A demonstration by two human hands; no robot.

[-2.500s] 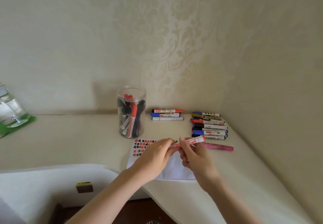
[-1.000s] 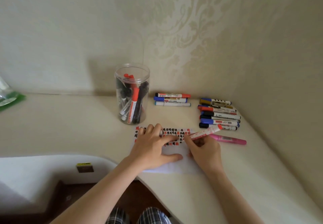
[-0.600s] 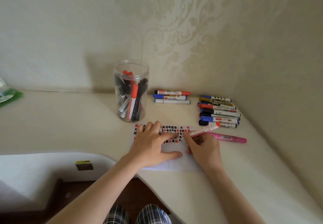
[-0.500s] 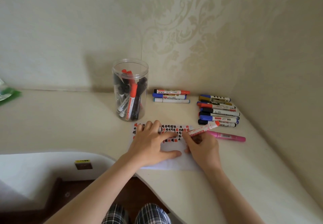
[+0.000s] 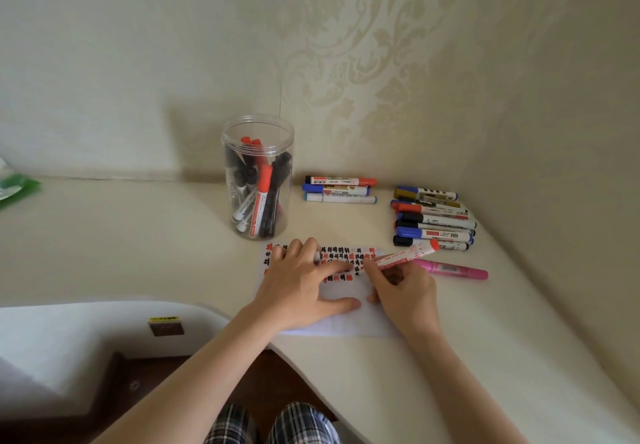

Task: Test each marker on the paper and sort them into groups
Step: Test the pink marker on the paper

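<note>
A white paper (image 5: pixel 341 324) with rows of red and black marks lies on the desk. My left hand (image 5: pixel 301 286) lies flat on it, fingers spread, holding it down. My right hand (image 5: pixel 403 289) grips a red marker (image 5: pixel 407 256), its tip down on the paper among the marks. A clear jar (image 5: pixel 258 177) behind the paper holds several markers. Three markers (image 5: pixel 339 189) lie in a row right of the jar. A larger group of several markers (image 5: pixel 433 218) lies near the right wall. A pink marker (image 5: pixel 453 269) lies alone beside my right hand.
Walls close the desk off at the back and right. The desk's curved front edge (image 5: pixel 311 367) runs below the paper. A green item (image 5: pixel 17 189) sits at the far left. A white surface with a small dark label (image 5: pixel 166 326) lies lower left.
Both hands held the red marker in the air at first. Now my left hand lies flat on the paper and my right hand has the marker's tip on the paper.
</note>
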